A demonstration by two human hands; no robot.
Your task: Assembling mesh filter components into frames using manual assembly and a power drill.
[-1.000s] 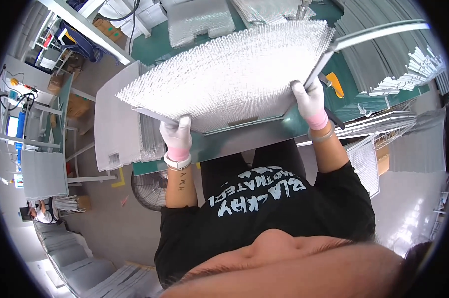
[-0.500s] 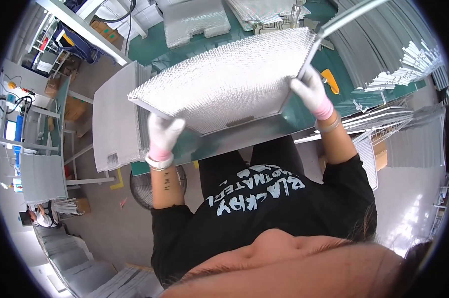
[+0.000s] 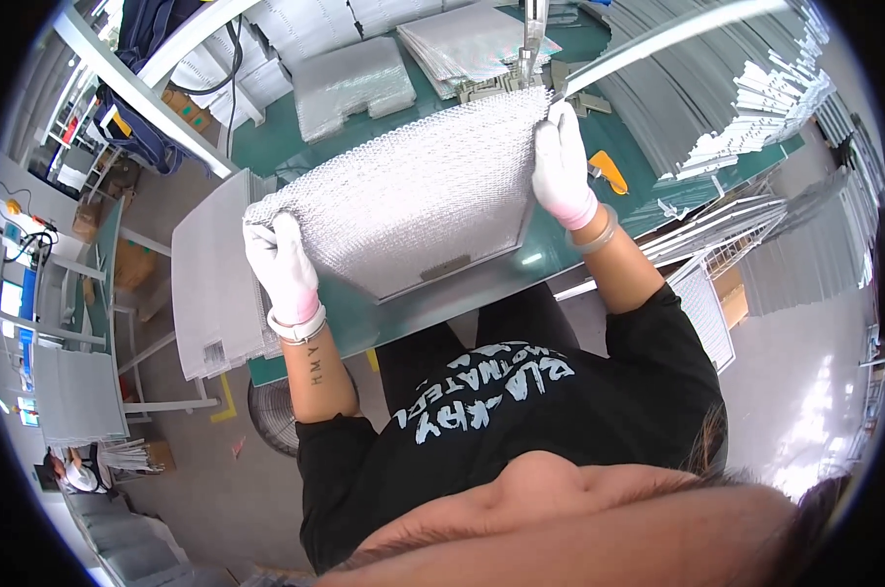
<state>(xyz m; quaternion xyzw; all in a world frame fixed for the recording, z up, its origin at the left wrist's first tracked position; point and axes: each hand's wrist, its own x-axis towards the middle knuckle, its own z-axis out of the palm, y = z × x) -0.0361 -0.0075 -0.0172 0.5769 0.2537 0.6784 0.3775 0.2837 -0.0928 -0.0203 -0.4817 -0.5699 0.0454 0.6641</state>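
A silver metal mesh panel (image 3: 423, 196) in a thin frame stands tilted at the near side of the green table, its lower frame edge toward me. My left hand (image 3: 284, 262), in a white glove, grips its far left corner, fingers bent over the mesh edge. At the right side my gloved right hand (image 3: 563, 168) holds the panel's edge near the far corner, fingers stretched along it. From that corner a long pale metal strip (image 3: 667, 47) runs up to the right. A small dark patch shows on the mesh near the lower edge.
Left of the panel is a stack of flat mesh sheets (image 3: 212, 274). Bubble-wrapped sheets (image 3: 352, 88) and more sheets (image 3: 467, 44) lie at the back. An orange-handled tool (image 3: 609, 172) rests on the green table (image 3: 648, 196). Bundled metal strips (image 3: 687, 98) lie at the right; a floor fan (image 3: 274, 416) stands below.
Both hands have slid farther along the panel's sides to its far corners. The panel appears lower and farther left in view, its pale strip with it. The head view has also shifted.
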